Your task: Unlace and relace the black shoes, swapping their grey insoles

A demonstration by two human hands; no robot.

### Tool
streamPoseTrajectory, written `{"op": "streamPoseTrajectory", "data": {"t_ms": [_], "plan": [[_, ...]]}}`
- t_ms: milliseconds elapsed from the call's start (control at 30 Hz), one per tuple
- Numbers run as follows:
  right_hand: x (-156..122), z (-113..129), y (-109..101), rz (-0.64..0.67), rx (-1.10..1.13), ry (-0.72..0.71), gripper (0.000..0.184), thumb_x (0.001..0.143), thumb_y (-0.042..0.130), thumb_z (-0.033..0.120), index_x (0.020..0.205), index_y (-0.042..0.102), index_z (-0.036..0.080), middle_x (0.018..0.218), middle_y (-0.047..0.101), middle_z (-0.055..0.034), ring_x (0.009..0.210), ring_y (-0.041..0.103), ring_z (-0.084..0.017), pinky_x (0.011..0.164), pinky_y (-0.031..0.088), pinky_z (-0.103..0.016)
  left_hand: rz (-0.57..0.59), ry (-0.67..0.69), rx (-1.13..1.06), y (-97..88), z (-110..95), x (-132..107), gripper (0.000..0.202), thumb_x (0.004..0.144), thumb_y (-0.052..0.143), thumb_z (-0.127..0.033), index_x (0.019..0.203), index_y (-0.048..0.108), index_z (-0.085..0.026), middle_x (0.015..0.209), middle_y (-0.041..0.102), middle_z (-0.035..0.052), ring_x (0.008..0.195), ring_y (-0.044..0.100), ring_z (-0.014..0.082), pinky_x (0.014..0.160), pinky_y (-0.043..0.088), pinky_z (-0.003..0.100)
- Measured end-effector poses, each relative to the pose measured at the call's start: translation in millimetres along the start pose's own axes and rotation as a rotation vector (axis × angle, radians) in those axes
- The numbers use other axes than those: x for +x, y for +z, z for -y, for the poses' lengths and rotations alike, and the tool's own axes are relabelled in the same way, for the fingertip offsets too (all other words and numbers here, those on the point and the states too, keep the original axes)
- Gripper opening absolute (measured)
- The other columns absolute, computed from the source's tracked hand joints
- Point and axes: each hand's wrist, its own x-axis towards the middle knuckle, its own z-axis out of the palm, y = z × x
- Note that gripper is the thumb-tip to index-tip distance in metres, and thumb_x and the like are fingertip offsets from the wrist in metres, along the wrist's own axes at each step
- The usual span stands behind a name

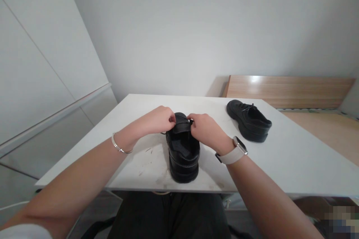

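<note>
A black lace-up shoe (183,160) stands upright on the white table near its front edge, heel towards me and toe pointing away. My left hand (162,119) is closed at the left side of the shoe's lacing, with a thin lace end showing below it. On the other side, my right hand (203,127) pinches a black shoelace (191,121) beside the tongue. Between my hands the shoe's tongue (181,127) shows, and the shoe's opening faces me. My fingers hide most of the lacing.
A second black shoe (248,121), laced, sits farther back on the right of the white table (280,164). Brownish smudges mark the tabletop around the near shoe. Behind the table rises a pale wall (179,37); a wooden bed frame (286,89) stands at the right.
</note>
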Motion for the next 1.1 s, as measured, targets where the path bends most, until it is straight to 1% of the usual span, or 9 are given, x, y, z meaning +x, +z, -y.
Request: {"op": "streamPoseTrajectory", "data": {"t_ms": [133, 267, 333, 400, 467, 567, 700, 900, 1100], "plan": [[8, 16, -1, 0.055, -0.201, 0.011, 0.030, 0.089, 0.047, 0.005, 0.097, 0.075, 0.010, 0.092, 0.073, -0.0234, 0.085, 0.071, -0.032, 0.067, 0.048, -0.034, -0.044, -0.017, 0.088, 4.8, -3, 3, 0.019, 0.068, 0.057, -0.011, 0.069, 0.074, -0.018, 0.066, 0.072, 0.0069, 0.060, 0.062, 0.0202, 0.056, 0.037, 0.029], [10, 23, -3, 0.068, -0.255, 0.047, 0.031, 0.094, 0.042, 0.007, 0.097, 0.073, 0.011, 0.091, 0.072, -0.0212, 0.085, 0.071, -0.032, 0.065, 0.049, -0.035, -0.114, -0.045, 0.198, 10.2, -9, 3, 0.016, 0.071, 0.057, -0.011, 0.069, 0.071, -0.019, 0.067, 0.069, 0.0071, 0.061, 0.061, 0.0212, 0.056, 0.037, 0.029], [10, 21, -2, 0.033, -0.272, 0.020, 0.029, 0.094, 0.043, 0.007, 0.095, 0.071, 0.013, 0.097, 0.069, -0.0203, 0.090, 0.069, -0.032, 0.066, 0.048, -0.035, -0.179, -0.049, 0.247, 13.4, -12, 2, 0.016, 0.075, 0.057, -0.012, 0.071, 0.070, -0.019, 0.073, 0.070, 0.0078, 0.066, 0.063, 0.0224, 0.058, 0.040, 0.030], [10, 18, 1, -0.079, -0.228, -0.042, 0.024, 0.092, 0.045, 0.007, 0.093, 0.068, 0.014, 0.105, 0.066, -0.0196, 0.096, 0.065, -0.030, 0.068, 0.048, -0.035, -0.288, -0.001, 0.229, 15.5, -15, 0, 0.016, 0.081, 0.055, -0.014, 0.075, 0.069, -0.018, 0.080, 0.070, 0.0084, 0.074, 0.064, 0.0231, 0.063, 0.043, 0.031], [12, 14, 5, -0.221, -0.028, -0.080, 0.015, 0.090, 0.050, 0.009, 0.092, 0.063, 0.015, 0.102, 0.065, -0.0151, 0.093, 0.062, -0.025, 0.070, 0.047, -0.033, -0.425, 0.079, 0.079, 14.8, -18, -3, 0.016, 0.086, 0.054, -0.015, 0.080, 0.068, -0.018, 0.085, 0.070, 0.0074, 0.079, 0.065, 0.0217, 0.067, 0.046, 0.031], [14, 12, 10, -0.355, 0.526, -0.094, 0.002, 0.089, 0.055, 0.017, 0.089, 0.056, 0.018, 0.081, 0.062, -0.0032, 0.073, 0.059, -0.016, 0.066, 0.047, -0.028, -0.589, 0.149, -0.269, 8.3, -23, -9, 0.011, 0.090, 0.056, -0.019, 0.087, 0.066, -0.018, 0.083, 0.072, 0.0033, 0.077, 0.066, 0.0176, 0.070, 0.049, 0.028], [13, 18, 10, -0.434, 1.078, -0.147, 0.014, 0.089, 0.060, 0.033, 0.087, 0.054, 0.020, 0.076, 0.061, 0.0016, 0.063, 0.059, -0.011, 0.060, 0.049, -0.025, -0.711, 0.153, -0.485, -0.8, -30, -18, 0.013, 0.090, 0.060, -0.027, 0.087, 0.068, -0.017, 0.083, 0.073, 0.0029, 0.077, 0.068, 0.0162, 0.075, 0.053, 0.027], [7, 26, 12, -0.484, 1.307, -0.124, 0.020, 0.082, 0.072, 0.035, 0.089, 0.062, 0.018, 0.081, 0.068, -0.0006, 0.069, 0.066, -0.012, 0.069, 0.059, -0.027, -0.698, 0.130, -0.679, -0.2, -31, -23, 0.016, 0.084, 0.070, -0.031, 0.088, 0.067, -0.016, 0.081, 0.075, 0.0038, 0.075, 0.071, 0.0170, 0.074, 0.057, 0.028], [-1, 29, 8, -0.437, 1.261, -0.126, 0.019, 0.084, 0.069, 0.033, 0.096, 0.070, 0.019, 0.092, 0.073, -0.0040, 0.077, 0.071, -0.014, 0.076, 0.063, -0.030, -0.656, 0.072, -0.805, -0.7, -27, -26, 0.023, 0.078, 0.074, -0.030, 0.084, 0.056, -0.017, 0.072, 0.073, 0.0012, 0.068, 0.072, 0.0172, 0.066, 0.057, 0.027]]}}
